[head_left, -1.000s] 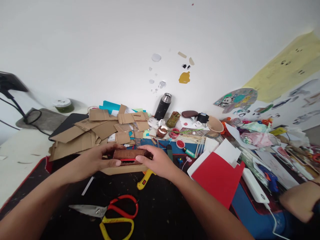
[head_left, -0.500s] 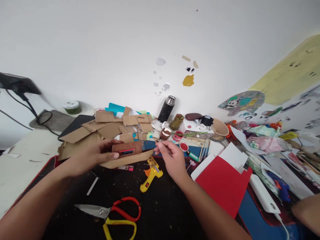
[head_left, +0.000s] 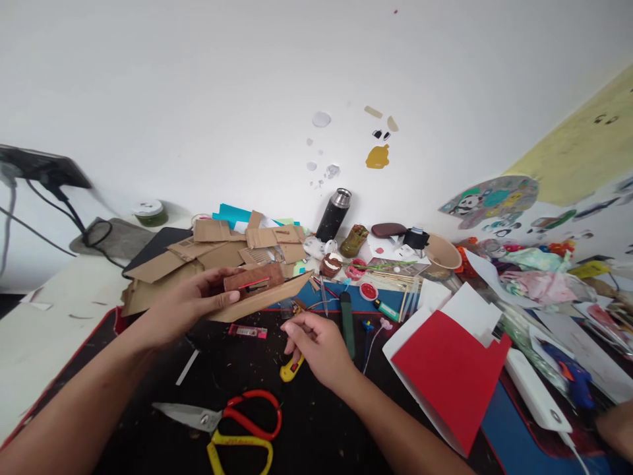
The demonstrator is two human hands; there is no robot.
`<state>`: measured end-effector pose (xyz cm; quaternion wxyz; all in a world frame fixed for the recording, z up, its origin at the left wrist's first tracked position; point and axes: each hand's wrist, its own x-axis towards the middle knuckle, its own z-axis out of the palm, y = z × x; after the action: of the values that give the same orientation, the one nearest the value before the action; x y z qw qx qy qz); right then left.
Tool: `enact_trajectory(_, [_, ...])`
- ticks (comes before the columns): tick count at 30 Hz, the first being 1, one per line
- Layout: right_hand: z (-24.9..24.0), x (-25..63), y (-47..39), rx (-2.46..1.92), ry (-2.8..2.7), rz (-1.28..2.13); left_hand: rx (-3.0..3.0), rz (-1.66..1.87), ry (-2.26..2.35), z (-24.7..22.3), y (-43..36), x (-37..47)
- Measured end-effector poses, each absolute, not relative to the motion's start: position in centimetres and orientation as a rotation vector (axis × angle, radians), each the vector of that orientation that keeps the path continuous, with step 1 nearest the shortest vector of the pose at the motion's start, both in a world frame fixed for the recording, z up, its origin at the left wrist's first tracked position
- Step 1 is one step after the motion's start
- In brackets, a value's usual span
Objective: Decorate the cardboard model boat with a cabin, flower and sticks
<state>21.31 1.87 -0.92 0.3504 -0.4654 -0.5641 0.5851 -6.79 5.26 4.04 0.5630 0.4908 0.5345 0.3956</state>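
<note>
My left hand [head_left: 212, 293] holds a tilted cardboard piece [head_left: 267, 301], thumb on the near side. A reddish-brown block with a red-edged slot [head_left: 254, 280] sits against this cardboard, beside my fingers. Lower and to the right, my right hand [head_left: 316, 343] has its fingers curled over a yellow hot glue gun [head_left: 291, 371]. Only the handle's end shows clearly below the fingers; its trigger and most of its body are hidden. In front of both hands lie open scissors [head_left: 217, 422] with one red and one yellow handle.
Cardboard scraps [head_left: 212, 254] are piled at the back left. A black flask [head_left: 333, 214] stands by the wall. A green cutter-like tool [head_left: 347, 323] lies right of my right hand, near red sheets [head_left: 450, 369]. Another person's hand [head_left: 616, 425] shows at the right edge.
My right hand has left the cardboard's right end and come down over the glue gun, with its fingers curled. My left hand still holds the cardboard piece. The view has shifted slightly.
</note>
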Motion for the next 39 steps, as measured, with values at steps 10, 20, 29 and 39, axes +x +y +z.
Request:
enact_trajectory(10, [-0.3,20.3,3.5,-0.901,-1.208,1.701,1.149,1.077,1.264,5.2,3.8,-3.9])
enact_trajectory(20, [0.2,19.8,4.3,-0.875,-1.106,1.66,1.105,1.099,1.178,4.5,2.7,-2.2])
enact_trajectory(29, [-0.2,21.0,4.0,-0.936,-1.167,1.686,0.895,1.071,1.183,4.2,2.2,-1.6])
enact_trajectory(39, [-0.4,20.9,3.9,-0.92,-1.144,1.712,0.957,1.033,1.178,4.9,2.1,-1.1])
